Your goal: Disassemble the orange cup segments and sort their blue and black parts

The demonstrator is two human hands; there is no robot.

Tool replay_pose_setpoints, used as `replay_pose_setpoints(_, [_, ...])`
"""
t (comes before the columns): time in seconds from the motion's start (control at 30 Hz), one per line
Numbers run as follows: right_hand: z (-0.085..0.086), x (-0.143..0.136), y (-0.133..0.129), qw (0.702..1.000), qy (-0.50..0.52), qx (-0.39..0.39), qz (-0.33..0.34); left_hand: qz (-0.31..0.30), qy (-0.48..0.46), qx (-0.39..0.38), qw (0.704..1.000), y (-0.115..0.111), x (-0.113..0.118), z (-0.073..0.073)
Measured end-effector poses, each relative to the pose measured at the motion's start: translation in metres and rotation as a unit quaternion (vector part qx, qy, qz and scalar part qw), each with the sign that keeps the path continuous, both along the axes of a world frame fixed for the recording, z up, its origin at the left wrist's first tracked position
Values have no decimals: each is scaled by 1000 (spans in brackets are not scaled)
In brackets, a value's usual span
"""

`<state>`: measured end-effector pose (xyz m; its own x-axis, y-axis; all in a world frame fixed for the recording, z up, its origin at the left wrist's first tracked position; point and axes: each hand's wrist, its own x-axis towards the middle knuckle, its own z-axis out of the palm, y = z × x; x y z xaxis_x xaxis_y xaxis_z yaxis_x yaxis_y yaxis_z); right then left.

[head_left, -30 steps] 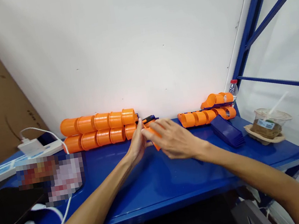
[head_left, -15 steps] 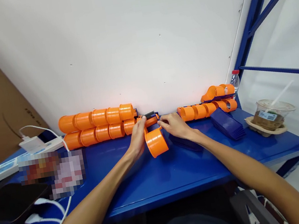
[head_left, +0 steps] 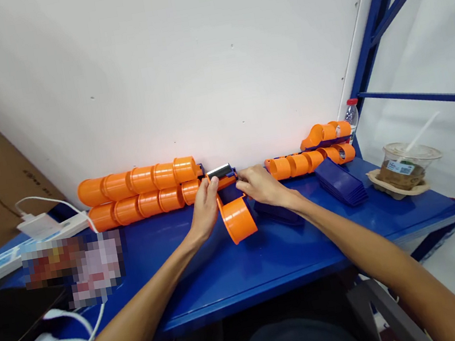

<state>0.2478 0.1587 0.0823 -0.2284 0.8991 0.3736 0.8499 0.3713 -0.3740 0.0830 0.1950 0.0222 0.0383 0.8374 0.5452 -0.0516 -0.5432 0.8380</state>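
Note:
An orange plastic part with a round cup [head_left: 239, 219] at its lower end is held up over the blue table between my hands. My left hand [head_left: 205, 208] is closed round its left side, thumb near the top. A dark bar [head_left: 219, 172] with a bright glint lies across the upper part, by the left thumb. My right hand [head_left: 260, 187] has its fingers bent and pressed together at the part's right upper edge; what the fingertips grip is hidden. Under the right hand lies a dark blue tray-like piece [head_left: 281, 214], partly covered.
Two stacked rows of orange cups [head_left: 138, 207] line the wall at left, with more orange rings [head_left: 298, 164] at right. A stack of blue trays [head_left: 340, 182], a drink cup [head_left: 401, 167], a bottle [head_left: 351, 115], a power strip [head_left: 58, 231] and a black device [head_left: 16, 316] share the table [head_left: 238, 285].
The view has shifted slightly. The dark bar has turned and now shows a bright glint, and a wider dark blue area shows between my hands above the orange cup. Both hands keep their places on the part.

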Motion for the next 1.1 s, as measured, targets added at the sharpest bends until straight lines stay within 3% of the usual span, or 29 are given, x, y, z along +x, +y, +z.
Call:
replay_pose_setpoints(0.57, [4,2,-3,994,90,-9,52,37,-36,-16,999,-13,2,4])
replay_pose_setpoints(0.73, [0,4,2,997,75,11,30,26,-42,-19,999,-12,1,2])
replay_pose_setpoints(0.87, [1,3,1,999,8,44,-14,-25,-72,-51,996,-17,2,10])
replay_pose_setpoints(1.0, [11,12,-9,982,-168,76,-46,-124,-134,-149,972,-18,-5,24])
replay_pose_setpoints(1.1, [17,26,-16,955,-285,74,-41,-107,-141,-177,968,-10,-15,27])
